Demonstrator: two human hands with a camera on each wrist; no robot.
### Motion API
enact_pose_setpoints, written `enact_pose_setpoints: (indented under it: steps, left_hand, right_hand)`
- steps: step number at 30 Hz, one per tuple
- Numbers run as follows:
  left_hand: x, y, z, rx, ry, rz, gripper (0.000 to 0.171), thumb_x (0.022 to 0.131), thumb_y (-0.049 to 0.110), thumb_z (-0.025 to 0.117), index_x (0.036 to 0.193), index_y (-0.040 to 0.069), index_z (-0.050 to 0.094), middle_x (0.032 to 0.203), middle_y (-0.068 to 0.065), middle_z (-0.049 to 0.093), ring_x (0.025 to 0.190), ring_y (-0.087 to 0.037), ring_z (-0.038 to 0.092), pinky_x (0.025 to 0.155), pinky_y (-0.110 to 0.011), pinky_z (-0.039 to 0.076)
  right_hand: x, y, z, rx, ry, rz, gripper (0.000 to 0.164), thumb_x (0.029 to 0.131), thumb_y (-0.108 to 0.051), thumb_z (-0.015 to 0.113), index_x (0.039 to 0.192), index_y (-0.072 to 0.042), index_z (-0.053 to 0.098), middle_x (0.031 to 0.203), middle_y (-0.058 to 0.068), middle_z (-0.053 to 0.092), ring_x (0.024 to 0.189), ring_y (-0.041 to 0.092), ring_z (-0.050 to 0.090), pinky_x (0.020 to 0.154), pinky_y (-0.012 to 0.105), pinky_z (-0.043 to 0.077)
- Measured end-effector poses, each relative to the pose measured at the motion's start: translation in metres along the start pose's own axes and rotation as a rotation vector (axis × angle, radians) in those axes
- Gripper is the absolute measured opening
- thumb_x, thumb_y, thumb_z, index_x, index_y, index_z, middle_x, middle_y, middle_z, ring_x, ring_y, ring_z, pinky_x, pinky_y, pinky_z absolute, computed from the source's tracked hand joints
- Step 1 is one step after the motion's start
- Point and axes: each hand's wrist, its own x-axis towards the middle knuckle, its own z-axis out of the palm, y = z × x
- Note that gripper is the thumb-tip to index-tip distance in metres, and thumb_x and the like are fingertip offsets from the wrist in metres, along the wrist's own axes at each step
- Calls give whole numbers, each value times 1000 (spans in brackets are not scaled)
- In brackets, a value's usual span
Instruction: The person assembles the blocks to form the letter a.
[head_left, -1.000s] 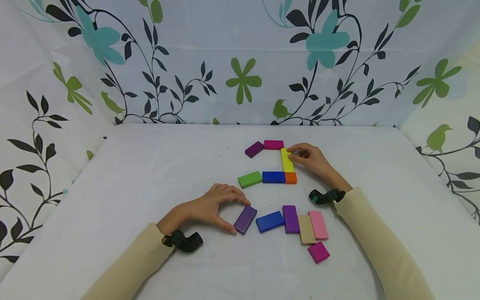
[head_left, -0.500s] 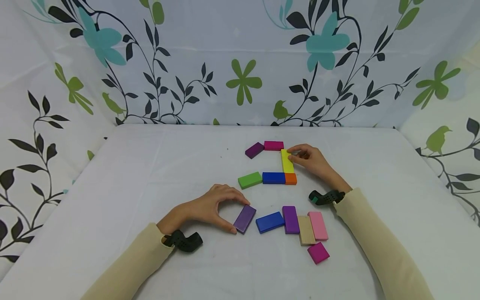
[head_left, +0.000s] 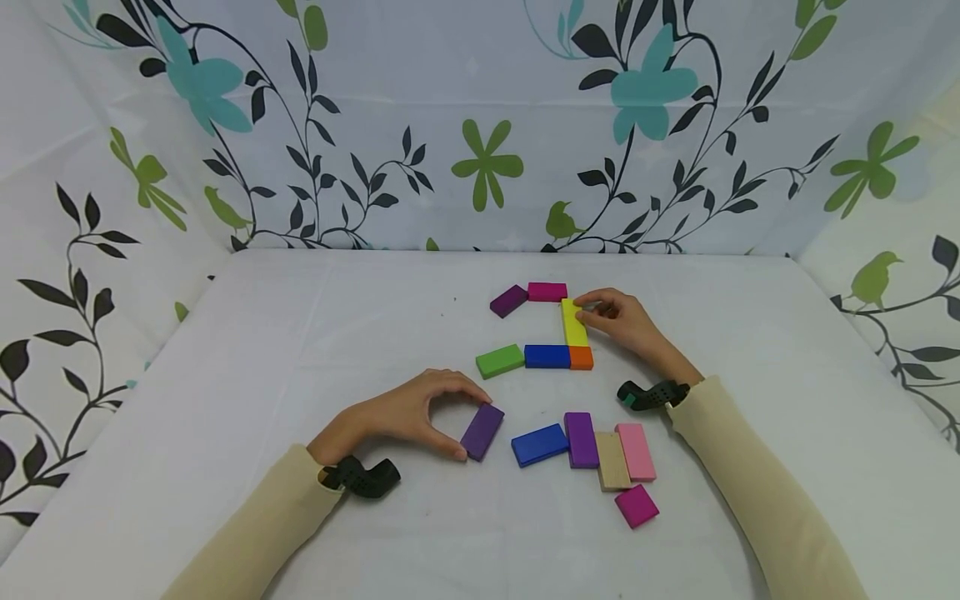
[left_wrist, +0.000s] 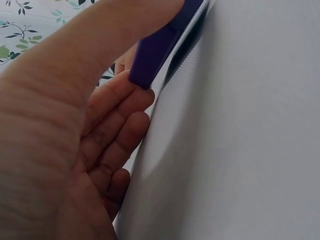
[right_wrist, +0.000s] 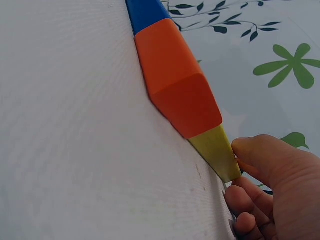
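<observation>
In the head view my left hand [head_left: 416, 412] pinches a purple block [head_left: 482, 432] by its two ends, thumb at the near end and fingers at the far end. The left wrist view shows this purple block [left_wrist: 155, 52] between thumb and fingers, with a dark shadow beside it on the cloth. My right hand [head_left: 622, 321] holds the far end of a yellow block [head_left: 574, 323] between thumb and fingers. The yellow block meets an orange block [head_left: 581, 357], which touches a blue block [head_left: 547, 356]. A green block [head_left: 499, 361] continues that row leftward.
Behind lie a magenta block [head_left: 547, 292] and a dark purple block [head_left: 509, 301]. Nearer sit a second blue block [head_left: 540, 445], an upright-lying violet block [head_left: 582, 440], a tan block [head_left: 613, 461], a pink block [head_left: 636, 452] and another magenta block [head_left: 637, 506], on a white cloth [head_left: 337, 317].
My left hand has shifted slightly left and away from me with the purple block, widening its distance from the near blue block. The right hand and the other blocks look unmoved.
</observation>
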Motion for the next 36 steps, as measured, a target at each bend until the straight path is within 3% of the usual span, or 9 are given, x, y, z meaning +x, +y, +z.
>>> enact_pose_setpoints:
  steps: [9, 18, 28, 36]
  left_hand:
    - [-4, 2, -4, -7, 18, -41, 64, 73, 39, 86, 130, 25, 59, 125, 12, 58, 118, -10, 49, 104, -39, 37]
    - [-6, 0, -8, -33, 43, -63, 64, 72, 37, 87, 129, 24, 59, 126, 11, 58, 120, -10, 49, 106, -38, 36]
    - [-7, 1, -11, 7, 78, -127, 64, 73, 37, 86, 129, 21, 59, 125, 8, 59, 119, -12, 49, 105, -40, 38]
    - [-8, 0, -13, 51, 135, -165, 65, 71, 37, 87, 127, 19, 59, 122, 8, 60, 116, -13, 50, 102, -41, 40]
  right_hand:
    - [1, 1, 0, 7, -2, -9, 36, 94, -29, 66, 123, -8, 65, 113, 12, 58, 90, 25, 48, 73, 28, 40]
    - [1, 0, 0, 27, -9, 19, 37, 94, -29, 67, 125, -9, 64, 116, 12, 58, 91, 25, 48, 74, 27, 40]
    - [-12, -31, -2, 17, -18, 22, 35, 96, -14, 62, 126, 3, 60, 114, 20, 56, 90, 28, 47, 73, 26, 39]
    - [-1, -4, 1, 29, -11, 23, 37, 94, -28, 66, 126, -8, 64, 114, 13, 57, 92, 24, 47, 74, 26, 39]
